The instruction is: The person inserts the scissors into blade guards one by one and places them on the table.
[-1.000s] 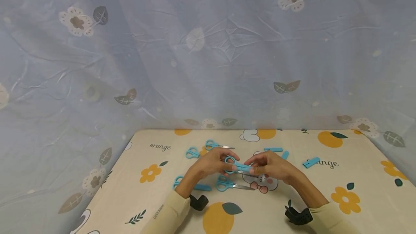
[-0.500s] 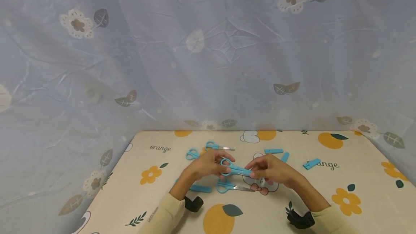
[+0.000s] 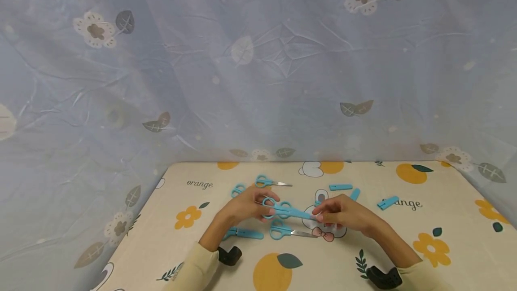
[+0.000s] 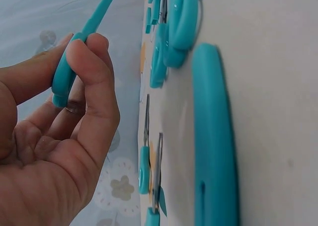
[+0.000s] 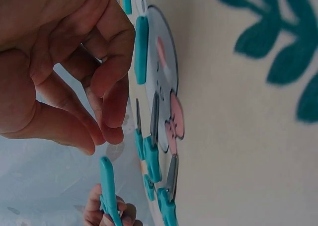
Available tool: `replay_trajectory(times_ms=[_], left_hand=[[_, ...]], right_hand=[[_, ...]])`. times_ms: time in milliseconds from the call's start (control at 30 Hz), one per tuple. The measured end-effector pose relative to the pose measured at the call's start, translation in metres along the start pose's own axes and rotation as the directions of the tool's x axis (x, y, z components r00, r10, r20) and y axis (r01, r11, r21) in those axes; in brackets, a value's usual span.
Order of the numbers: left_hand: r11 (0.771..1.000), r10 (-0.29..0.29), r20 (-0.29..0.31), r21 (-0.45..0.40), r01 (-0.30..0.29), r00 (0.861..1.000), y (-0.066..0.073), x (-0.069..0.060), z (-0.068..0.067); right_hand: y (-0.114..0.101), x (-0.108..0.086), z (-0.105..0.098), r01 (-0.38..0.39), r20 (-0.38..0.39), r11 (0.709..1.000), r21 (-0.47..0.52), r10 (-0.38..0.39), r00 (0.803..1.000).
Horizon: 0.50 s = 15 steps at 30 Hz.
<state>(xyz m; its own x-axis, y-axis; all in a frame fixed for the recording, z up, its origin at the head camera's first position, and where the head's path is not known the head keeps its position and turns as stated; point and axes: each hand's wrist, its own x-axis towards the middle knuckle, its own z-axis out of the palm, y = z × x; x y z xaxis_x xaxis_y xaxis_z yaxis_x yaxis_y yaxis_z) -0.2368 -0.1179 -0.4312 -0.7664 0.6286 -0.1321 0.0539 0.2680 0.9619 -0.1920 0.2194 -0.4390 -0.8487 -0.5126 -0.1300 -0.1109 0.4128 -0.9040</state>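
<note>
My left hand (image 3: 244,205) holds a pair of blue-handled scissors (image 3: 278,210) by the handles, above the table. A blue blade cap (image 3: 300,213) covers the blades and points right. Beyond its tip is my right hand (image 3: 347,215), thumb and fingertips close together; the right wrist view shows a small gap between them and the capped scissors (image 5: 108,179). Uncapped scissors (image 3: 278,229) lie just below the held pair. Capped scissors (image 3: 248,234) rest near my left wrist, their handle partly hidden by it in the head view.
Two more uncapped scissors, one pair (image 3: 264,181) at the back and another (image 3: 238,189) partly behind my left hand, lie on the patterned tablecloth (image 3: 404,237). Loose blue caps, including one (image 3: 340,187) and another (image 3: 388,202), lie at the right. A floral curtain (image 3: 258,80) hangs behind.
The right hand has let go of the cap's end and shifted slightly right. The left hand has moved left and a little toward me, carrying the capped scissors.
</note>
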Motion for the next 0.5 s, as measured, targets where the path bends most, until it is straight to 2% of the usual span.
replay_trajectory(times_ms=[233,500], left_hand=[[0.999,-0.038,-0.021,-0.005,0.038,0.999,-0.004,-0.008,-0.006],[0.999,-0.035,-0.036,0.021,0.035,0.999,-0.011,-0.017,-0.016]], right_hand=[[0.006,-0.007,-0.005,-0.037,-0.021,0.999,-0.008,0.037,0.999],[0.012,-0.013,-0.006,-0.078,-0.055,0.997,-0.003,0.078,0.995]])
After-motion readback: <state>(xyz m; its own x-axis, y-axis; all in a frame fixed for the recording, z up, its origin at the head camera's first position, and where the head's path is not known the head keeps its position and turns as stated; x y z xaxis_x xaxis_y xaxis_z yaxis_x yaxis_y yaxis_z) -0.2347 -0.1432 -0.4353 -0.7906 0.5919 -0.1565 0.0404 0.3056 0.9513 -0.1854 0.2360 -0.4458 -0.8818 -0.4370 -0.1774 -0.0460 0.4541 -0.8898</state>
